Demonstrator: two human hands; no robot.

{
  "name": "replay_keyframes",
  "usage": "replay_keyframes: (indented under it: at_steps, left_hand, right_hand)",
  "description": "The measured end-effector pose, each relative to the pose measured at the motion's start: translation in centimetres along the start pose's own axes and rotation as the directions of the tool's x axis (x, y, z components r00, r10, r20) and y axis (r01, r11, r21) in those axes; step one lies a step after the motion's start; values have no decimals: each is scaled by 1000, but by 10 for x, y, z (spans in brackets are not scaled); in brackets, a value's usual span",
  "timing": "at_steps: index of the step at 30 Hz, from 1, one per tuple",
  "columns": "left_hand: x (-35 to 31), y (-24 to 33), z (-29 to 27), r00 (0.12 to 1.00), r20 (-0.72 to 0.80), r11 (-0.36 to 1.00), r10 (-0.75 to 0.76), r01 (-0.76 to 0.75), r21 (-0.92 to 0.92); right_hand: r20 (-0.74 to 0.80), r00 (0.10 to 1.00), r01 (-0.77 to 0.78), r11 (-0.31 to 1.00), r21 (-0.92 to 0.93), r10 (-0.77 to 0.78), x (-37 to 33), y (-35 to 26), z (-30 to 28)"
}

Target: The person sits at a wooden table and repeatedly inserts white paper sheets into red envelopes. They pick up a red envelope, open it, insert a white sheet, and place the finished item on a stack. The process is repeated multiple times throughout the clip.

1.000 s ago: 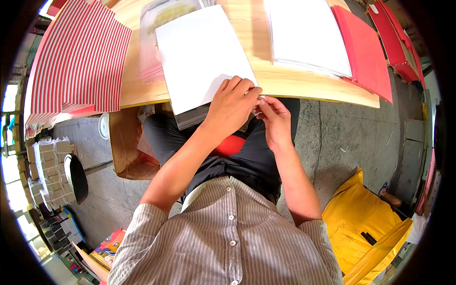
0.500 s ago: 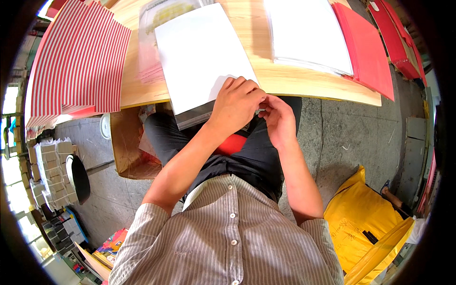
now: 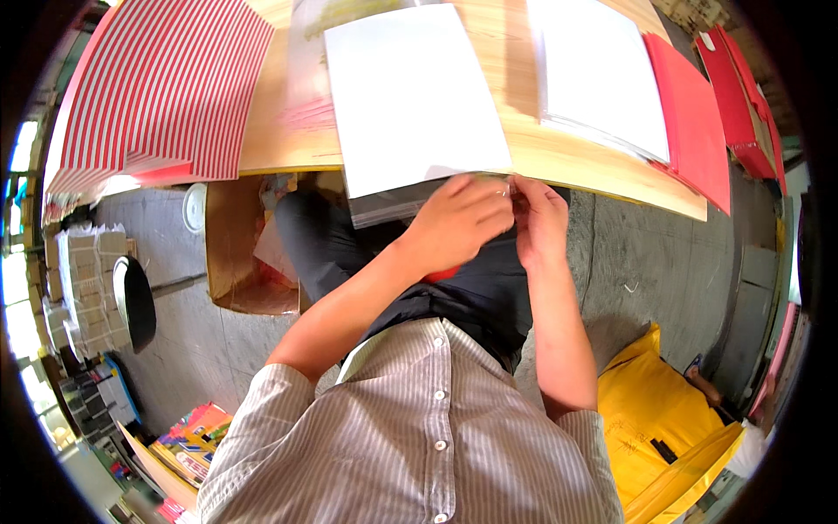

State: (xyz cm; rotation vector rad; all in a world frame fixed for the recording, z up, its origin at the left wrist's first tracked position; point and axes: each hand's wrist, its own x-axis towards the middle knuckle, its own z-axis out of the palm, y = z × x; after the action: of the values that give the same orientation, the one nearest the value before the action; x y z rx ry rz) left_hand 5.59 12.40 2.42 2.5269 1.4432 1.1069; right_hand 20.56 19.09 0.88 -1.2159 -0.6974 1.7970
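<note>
1. Two hands meet at the near edge of the wooden table [image 3: 524, 153]: the left hand [image 3: 458, 218] and the right hand [image 3: 539, 214], fingertips close together.
2. The left hand's fingers are curled shut, pinching the near right corner of one white sheet [image 3: 410, 96] that lies on the table and overhangs its near edge.
3. The right hand's fingers are bent and nearly closed at the same corner (whether they grip the paper or something small there, I cannot tell).
4. Under the sheet lies one clear plastic sleeve [image 3: 388, 208], its near edge showing below the paper.
5. One more white stack [image 3: 602, 74] lies to the right, resting on one red sheet [image 3: 694, 118].
6. One red-and-white striped sheet [image 3: 166, 83] covers the far left of the table.
7. One open cardboard box [image 3: 236, 253] stands on the floor at left; one yellow bag [image 3: 655, 419] lies near right.
</note>
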Motion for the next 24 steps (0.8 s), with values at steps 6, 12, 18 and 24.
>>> replay_keyframes:
  at_steps: [6, 12, 18, 24]
  left_hand:
    - [-125, 16, -77, 908, 236, 781, -346, 418, -464]
    - [-330, -20, -157, 259, 97, 190, -961, 872, -451]
    - [-514, -97, -135, -161, -206, -17, -965, 825, -565]
    - [-555, -142, -132, -271, -218, -97, -937, 806, -584]
  right_hand:
    - [50, 999, 16, 996, -84, -12, 1, 0, -3]
    - [49, 998, 29, 999, -25, -28, 0, 3, -10]
    - [88, 996, 1, 996, -90, 7, 3, -4, -12]
    - [137, 990, -24, 993, -111, 40, 2, -10, -11]
